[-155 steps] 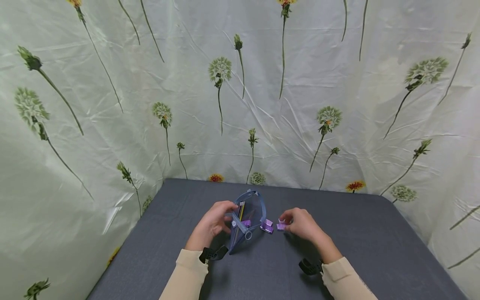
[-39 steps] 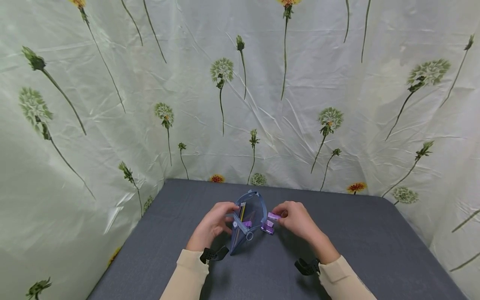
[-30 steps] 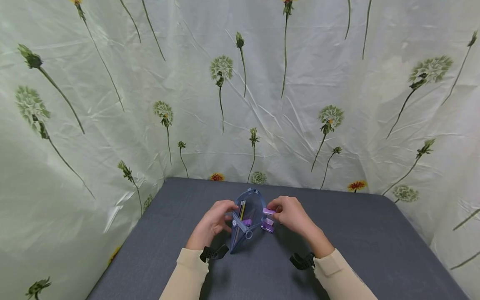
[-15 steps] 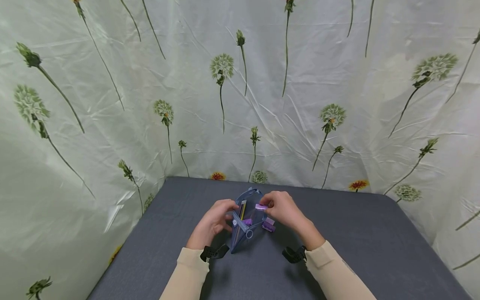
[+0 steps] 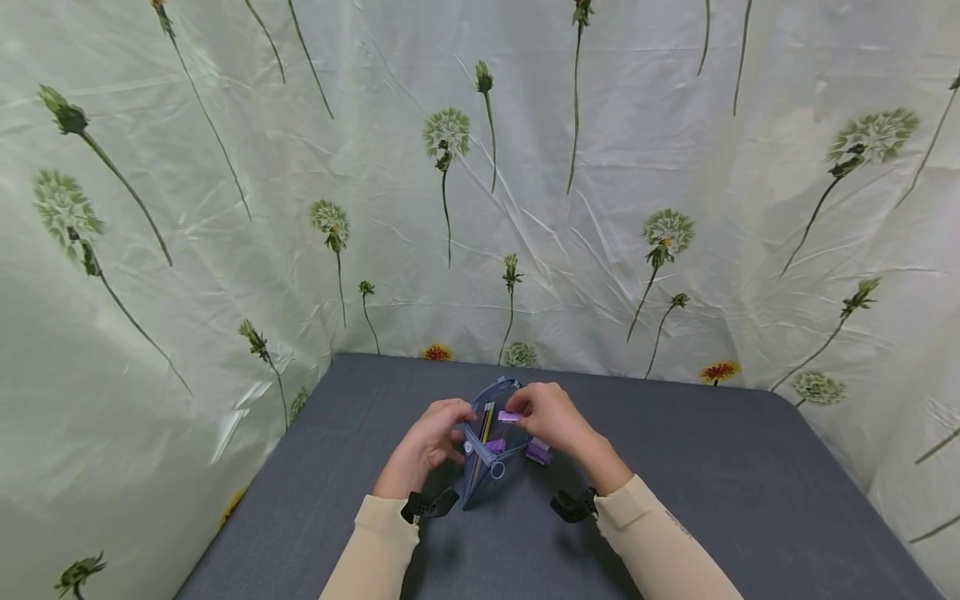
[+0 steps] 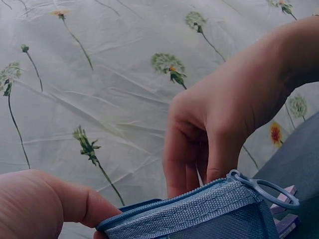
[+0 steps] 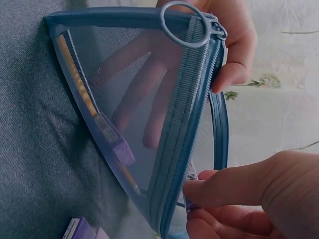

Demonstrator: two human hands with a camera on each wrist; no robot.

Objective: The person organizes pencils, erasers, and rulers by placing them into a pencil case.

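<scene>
My left hand [image 5: 431,437] pinches the rim of a blue mesh zip pouch [image 7: 174,124], thumb on the zipper edge and fingers along its far side. The mouth gapes toward the right hand. Inside, pencils [image 5: 487,422] lean upright and a purple eraser [image 7: 114,138] shows through the mesh. My right hand [image 5: 551,418] pinches another purple eraser [image 5: 509,417] between thumb and fingers, right at the pouch's mouth. From the left wrist view, the right fingertips are hidden behind the zipper edge [image 6: 184,214].
A couple of purple erasers [image 5: 538,452] lie on the dark grey table [image 5: 675,467] just right of the pouch. A ring-shaped zipper pull [image 5: 497,470] hangs at its near corner. A pale curtain with dandelion prints [image 5: 570,208] rises behind the table.
My right hand has lifted an eraser from the table and carried it left over the other erasers to the pouch's mouth. The left hand and pouch stay nearly still.
</scene>
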